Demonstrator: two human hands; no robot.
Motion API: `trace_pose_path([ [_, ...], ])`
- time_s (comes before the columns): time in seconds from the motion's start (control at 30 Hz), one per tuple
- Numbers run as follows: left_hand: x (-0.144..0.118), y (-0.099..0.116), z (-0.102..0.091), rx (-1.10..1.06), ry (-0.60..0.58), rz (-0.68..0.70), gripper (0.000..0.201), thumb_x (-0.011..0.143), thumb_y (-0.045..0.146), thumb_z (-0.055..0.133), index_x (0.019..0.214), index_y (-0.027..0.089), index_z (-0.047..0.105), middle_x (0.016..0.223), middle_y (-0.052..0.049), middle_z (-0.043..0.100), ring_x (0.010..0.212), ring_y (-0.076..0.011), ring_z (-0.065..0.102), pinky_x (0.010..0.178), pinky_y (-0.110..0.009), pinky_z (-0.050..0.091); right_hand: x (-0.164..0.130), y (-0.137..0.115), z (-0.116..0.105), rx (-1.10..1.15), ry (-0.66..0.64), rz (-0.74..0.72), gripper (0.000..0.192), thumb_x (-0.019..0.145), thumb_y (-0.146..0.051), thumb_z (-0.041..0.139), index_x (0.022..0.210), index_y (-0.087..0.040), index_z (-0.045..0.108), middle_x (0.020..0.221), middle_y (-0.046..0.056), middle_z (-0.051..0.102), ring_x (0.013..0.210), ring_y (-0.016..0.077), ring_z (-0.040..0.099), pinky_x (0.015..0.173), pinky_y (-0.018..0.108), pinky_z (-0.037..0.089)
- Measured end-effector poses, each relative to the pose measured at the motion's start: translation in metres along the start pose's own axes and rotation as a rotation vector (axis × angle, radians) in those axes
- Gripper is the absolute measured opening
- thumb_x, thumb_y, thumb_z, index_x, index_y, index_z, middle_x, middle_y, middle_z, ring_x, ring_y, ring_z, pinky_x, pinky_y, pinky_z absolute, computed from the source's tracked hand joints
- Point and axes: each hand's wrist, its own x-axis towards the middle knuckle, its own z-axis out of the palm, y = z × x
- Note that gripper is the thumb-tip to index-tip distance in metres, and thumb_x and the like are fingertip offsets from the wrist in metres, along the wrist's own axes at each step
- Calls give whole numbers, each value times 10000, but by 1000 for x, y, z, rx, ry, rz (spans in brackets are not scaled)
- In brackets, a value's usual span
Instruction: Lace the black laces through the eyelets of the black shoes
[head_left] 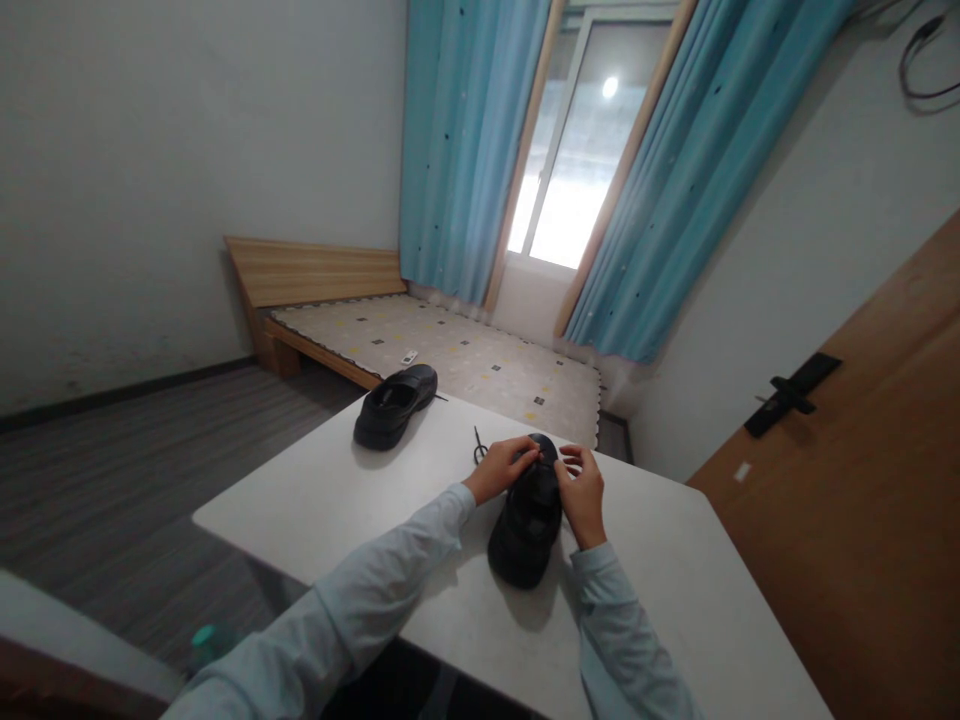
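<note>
A black shoe (525, 540) stands on the white table (315, 500), its heel toward me and its toe pointing away. Over its front part my left hand (501, 468) pinches with fingertips together; what is between them is too small to make out. From the right side my right hand (583, 492) touches the same area, thumb and fingers curled in, its grip partly hidden. A black shoelace (480, 450) sticks out in a loop beyond my left hand. The other black shoe (396, 405) rests apart at the table's far left, a lace end poking out past it.
Behind the table is a low wooden bed with a patterned mattress (450, 345), a small white object (409, 357) lying on it. Blue curtains (472, 150) hang at the window. A wooden door (862, 500) with a black handle is on the right. A green-capped item (206, 637) stands lower left.
</note>
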Motion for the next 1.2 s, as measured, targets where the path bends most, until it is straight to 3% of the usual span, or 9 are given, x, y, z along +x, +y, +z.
trace_pose_path([
  [0.07, 1, 0, 0, 36, -33, 6, 239, 881, 328, 451, 920, 181, 637, 913, -12, 678, 873, -145, 607, 803, -228, 436, 6, 5, -4, 9, 3, 108, 177, 620, -242, 588, 789, -189, 575, 830, 49, 593, 725, 191, 548, 677, 340, 468],
  [0.2, 5, -4, 1, 142, -76, 28, 229, 866, 331, 484, 907, 181, 653, 906, -17, 679, 858, -144, 604, 787, -222, 428, 13, 8, -14, 171, -133, 327, 168, 587, -267, 609, 734, -189, 587, 705, 19, 586, 680, 186, 558, 584, 301, 468],
  [0.43, 14, -2, 2, 462, -213, 156, 197, 870, 339, 495, 923, 226, 647, 923, 6, 675, 892, -134, 593, 787, -245, 374, 18, 4, -29, 308, -221, 434, 183, 541, -235, 616, 712, -179, 588, 664, 0, 588, 625, 151, 569, 549, 279, 481],
  [0.57, 16, 5, -1, 682, -235, 252, 215, 891, 368, 450, 943, 240, 616, 958, 9, 656, 884, -136, 595, 758, -285, 332, 18, 3, -37, 434, -319, 512, 186, 535, -194, 630, 717, -172, 604, 675, -3, 601, 642, 135, 565, 580, 267, 477],
  [0.77, 27, 16, 5, 847, -269, 315, 215, 891, 335, 441, 870, 230, 628, 870, -2, 665, 769, -143, 605, 690, -303, 312, 17, 7, -41, 493, -359, 549, 164, 535, -178, 636, 698, -180, 615, 663, -9, 599, 631, 128, 563, 585, 257, 468],
  [1.2, 33, 23, 11, 893, -334, 363, 164, 839, 245, 514, 803, 210, 670, 823, -52, 685, 715, -184, 627, 692, -338, 346, 15, 8, -38, 512, -371, 575, 132, 554, -212, 637, 677, -184, 595, 654, -21, 579, 603, 113, 548, 572, 240, 446],
])
